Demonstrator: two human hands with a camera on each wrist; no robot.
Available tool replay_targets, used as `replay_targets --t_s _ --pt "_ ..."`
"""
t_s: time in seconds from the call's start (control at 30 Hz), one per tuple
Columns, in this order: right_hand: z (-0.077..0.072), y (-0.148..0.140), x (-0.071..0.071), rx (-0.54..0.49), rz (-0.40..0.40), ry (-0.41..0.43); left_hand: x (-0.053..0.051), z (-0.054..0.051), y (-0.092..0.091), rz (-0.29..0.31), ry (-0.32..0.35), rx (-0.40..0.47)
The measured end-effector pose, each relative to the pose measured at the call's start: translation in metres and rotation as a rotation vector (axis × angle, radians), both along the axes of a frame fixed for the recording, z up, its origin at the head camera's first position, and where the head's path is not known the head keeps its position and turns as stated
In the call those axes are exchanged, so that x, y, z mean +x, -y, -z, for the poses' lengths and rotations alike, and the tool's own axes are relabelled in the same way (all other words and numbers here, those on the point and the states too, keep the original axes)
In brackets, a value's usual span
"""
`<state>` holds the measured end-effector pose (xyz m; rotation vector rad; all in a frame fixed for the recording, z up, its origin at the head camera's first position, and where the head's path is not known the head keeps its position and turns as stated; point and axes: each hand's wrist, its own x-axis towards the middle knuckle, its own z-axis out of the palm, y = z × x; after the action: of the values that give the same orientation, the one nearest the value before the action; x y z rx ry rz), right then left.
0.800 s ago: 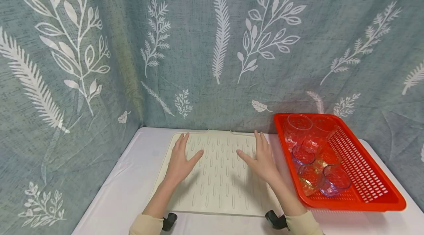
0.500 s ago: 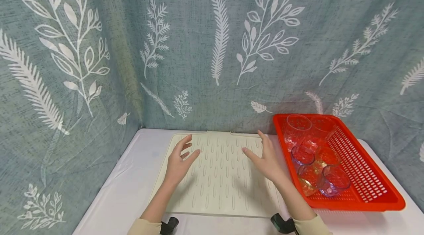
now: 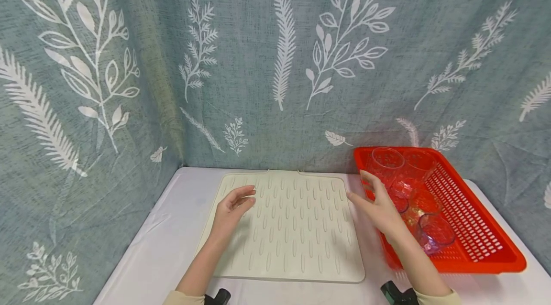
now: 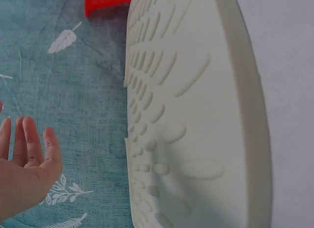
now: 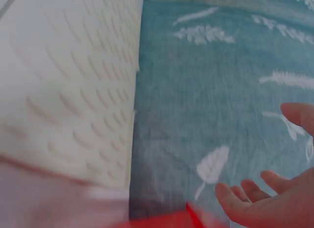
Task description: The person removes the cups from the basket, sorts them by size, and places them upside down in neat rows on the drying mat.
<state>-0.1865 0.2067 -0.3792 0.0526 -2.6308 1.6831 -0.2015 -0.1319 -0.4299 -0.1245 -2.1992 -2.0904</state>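
Note:
Above the left part of a cream ridged mat [image 3: 297, 262], my left hand [image 3: 230, 214] hovers with its fingers loosely bent and nothing in them. My right hand [image 3: 380, 209] hangs empty over the left rim of a red plastic basket [image 3: 478, 264], thumb and fingers spread apart. Inside the basket stand tall clear glasses [image 3: 387, 157] at the back and short tinted glasses, among them a purplish one [image 3: 436, 231] near the front. The right hand and forearm hide some of the short ones. In the left wrist view the left palm [image 4: 27, 181] shows; the right wrist view shows the right fingers [image 5: 245, 196].
A white cloth [image 3: 155, 243] covers the table under mat and basket. Behind and at the left hangs a blue-green curtain [image 3: 249, 80] with white leaf prints. The basket's right part is bare perforated plastic.
My right hand has moved right, from over the mat to the basket's left rim. The left hand has stayed over the mat, dropping slightly while its fingers bent closer to the thumb.

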Motion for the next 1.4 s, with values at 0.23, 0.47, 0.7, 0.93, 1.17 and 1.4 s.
replay_targets --t_s 0.23,0.47,0.7,0.93,1.17,1.4 --pt "-0.001 -0.033 0.006 0.023 0.012 0.022 0.001 0.004 0.001 0.007 0.065 0.063" --pt "-0.002 -0.060 0.013 0.081 0.035 0.057 0.001 0.008 0.002 0.021 0.112 0.129" --pt "0.000 -0.085 0.019 0.091 0.043 0.096 0.004 0.010 0.001 0.046 0.143 0.150" --pt "0.005 -0.111 0.023 0.156 0.038 0.123 0.005 0.010 -0.001 0.048 0.156 0.163" --pt "0.014 -0.132 0.028 0.293 0.021 0.095 0.007 0.010 -0.003 0.063 0.163 0.162" --pt "0.021 -0.152 0.028 0.436 0.027 0.102 0.007 0.011 -0.004 0.061 0.173 0.161"
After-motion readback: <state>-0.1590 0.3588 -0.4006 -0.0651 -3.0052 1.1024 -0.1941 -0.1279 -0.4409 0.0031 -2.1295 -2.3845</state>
